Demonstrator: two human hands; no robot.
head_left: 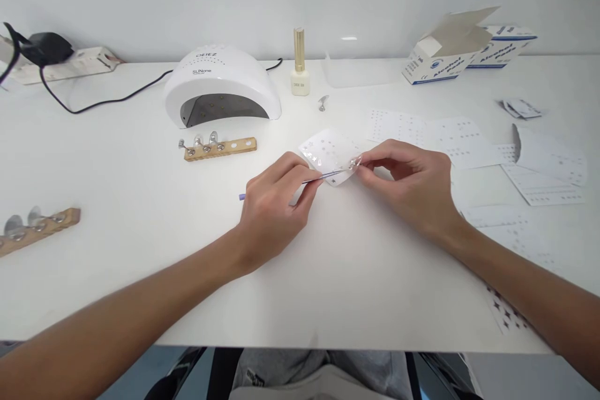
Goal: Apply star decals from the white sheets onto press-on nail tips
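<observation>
My left hand (pixel 280 204) pinches a thin, purple-ended nail art tool (pixel 242 197), whose slim tip reaches right toward my right fingers. My right hand (pixel 407 184) is closed at the fingertips on a small shiny nail tip (pixel 355 163), partly covered by the fingers. The tool's tip meets or nearly meets this piece; I cannot tell which. Beneath both lies a white sticker sheet (pixel 327 145) printed with silver stars. Behind it, a loose nail tip on a metal stand (pixel 323 102) stands on the table.
A white nail lamp (pixel 222 78) sits behind a wooden nail holder (pixel 222 149); another wooden holder (pixel 42 231) is at left. A gold-capped polish bottle (pixel 300 69) stands at the back. Alcohol pad boxes (pixel 435 62) and several sticker sheets (pixel 462 140) occupy the right side.
</observation>
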